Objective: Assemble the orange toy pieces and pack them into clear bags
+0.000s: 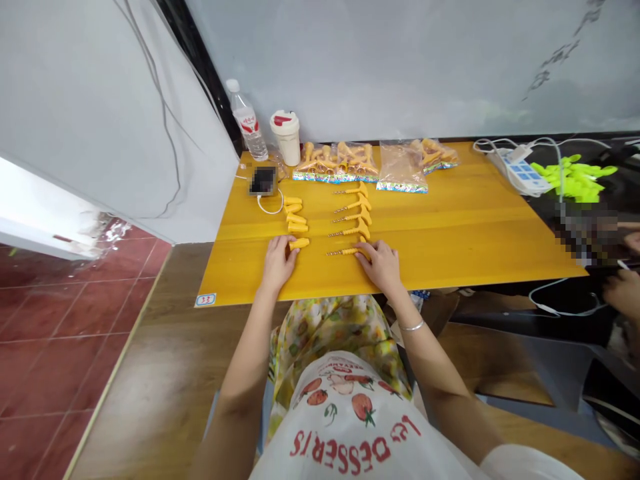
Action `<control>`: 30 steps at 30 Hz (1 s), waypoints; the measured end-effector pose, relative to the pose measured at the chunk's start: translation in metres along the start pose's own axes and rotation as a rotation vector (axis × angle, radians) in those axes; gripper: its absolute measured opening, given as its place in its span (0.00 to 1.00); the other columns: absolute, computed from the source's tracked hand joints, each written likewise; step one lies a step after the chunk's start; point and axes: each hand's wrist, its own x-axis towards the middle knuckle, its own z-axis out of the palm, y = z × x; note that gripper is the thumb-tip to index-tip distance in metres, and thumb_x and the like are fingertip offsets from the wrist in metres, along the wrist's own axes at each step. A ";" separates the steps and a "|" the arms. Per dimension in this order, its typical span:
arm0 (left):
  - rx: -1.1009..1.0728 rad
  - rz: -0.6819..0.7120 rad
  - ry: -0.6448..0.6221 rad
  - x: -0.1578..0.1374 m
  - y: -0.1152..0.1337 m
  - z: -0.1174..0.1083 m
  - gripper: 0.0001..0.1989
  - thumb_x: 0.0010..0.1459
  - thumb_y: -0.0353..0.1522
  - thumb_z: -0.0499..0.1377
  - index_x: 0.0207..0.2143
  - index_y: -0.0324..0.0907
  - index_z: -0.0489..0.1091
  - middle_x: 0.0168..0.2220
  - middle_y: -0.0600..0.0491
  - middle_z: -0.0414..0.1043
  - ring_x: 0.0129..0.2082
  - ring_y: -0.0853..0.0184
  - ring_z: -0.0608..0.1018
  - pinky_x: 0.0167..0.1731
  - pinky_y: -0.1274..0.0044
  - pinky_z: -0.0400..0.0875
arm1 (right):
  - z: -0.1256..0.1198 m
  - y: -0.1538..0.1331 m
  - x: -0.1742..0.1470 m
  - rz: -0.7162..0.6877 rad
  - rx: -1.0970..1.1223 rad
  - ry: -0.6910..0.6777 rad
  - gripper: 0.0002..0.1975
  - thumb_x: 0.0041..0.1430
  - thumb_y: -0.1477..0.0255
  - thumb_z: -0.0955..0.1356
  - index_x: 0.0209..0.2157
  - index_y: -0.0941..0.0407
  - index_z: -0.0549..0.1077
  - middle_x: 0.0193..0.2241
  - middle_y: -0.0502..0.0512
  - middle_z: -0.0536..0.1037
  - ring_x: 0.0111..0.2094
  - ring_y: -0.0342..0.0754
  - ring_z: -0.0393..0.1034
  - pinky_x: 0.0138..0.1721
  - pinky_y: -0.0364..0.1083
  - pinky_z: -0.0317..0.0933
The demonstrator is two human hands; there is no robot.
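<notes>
My left hand (pixel 280 261) is closed at the left end of a tapered yellow cap (pixel 301 244), pinching it on the table. Above it, several similar yellow caps (pixel 299 227) lie in a column. In my right hand (pixel 382 264) the fingers grip the handle end of a yellow corkscrew-like tool (pixel 346 252), whose spiral metal shaft points left. More of these yellow-handled tools (pixel 364 219) are lined up in a column beyond it, their metal shafts also pointing left. My fingers partly hide the handle of the held tool.
Clear bags of yellow parts (pixel 357 160) lie along the yellow table's (pixel 475 233) back edge, beside a water bottle (pixel 249 127), a lidded cup (pixel 287 139) and a cabled phone (pixel 263 180). Rightward are a power strip (pixel 525 175), bright green pieces (pixel 575 179) and another person's hand (pixel 623 290).
</notes>
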 end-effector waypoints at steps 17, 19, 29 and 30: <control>-0.546 -0.151 -0.053 -0.023 0.014 0.014 0.13 0.61 0.39 0.60 0.45 0.43 0.68 0.50 0.47 0.74 0.47 0.64 0.78 0.47 0.72 0.74 | 0.001 -0.013 0.002 0.017 0.071 0.073 0.16 0.72 0.64 0.59 0.51 0.53 0.73 0.45 0.61 0.76 0.43 0.53 0.70 0.39 0.48 0.58; -0.544 -0.143 -0.055 -0.023 0.016 0.015 0.13 0.60 0.38 0.61 0.45 0.44 0.68 0.50 0.47 0.74 0.47 0.65 0.78 0.46 0.72 0.75 | 0.001 -0.013 0.002 0.011 0.072 0.082 0.16 0.72 0.64 0.59 0.51 0.53 0.73 0.45 0.61 0.76 0.42 0.53 0.70 0.39 0.48 0.58; -0.541 -0.098 -0.057 -0.023 0.028 0.024 0.14 0.60 0.37 0.61 0.47 0.43 0.70 0.48 0.47 0.75 0.44 0.65 0.78 0.46 0.71 0.76 | 0.006 -0.017 0.001 -0.087 0.194 0.109 0.16 0.71 0.62 0.60 0.49 0.54 0.74 0.43 0.62 0.75 0.41 0.54 0.71 0.40 0.49 0.63; -0.542 -0.091 -0.064 -0.023 0.029 0.025 0.14 0.60 0.37 0.61 0.48 0.43 0.70 0.47 0.47 0.75 0.44 0.66 0.78 0.46 0.72 0.77 | 0.007 -0.018 0.001 -0.102 0.240 0.103 0.16 0.70 0.62 0.60 0.48 0.54 0.74 0.43 0.62 0.75 0.41 0.54 0.71 0.41 0.49 0.64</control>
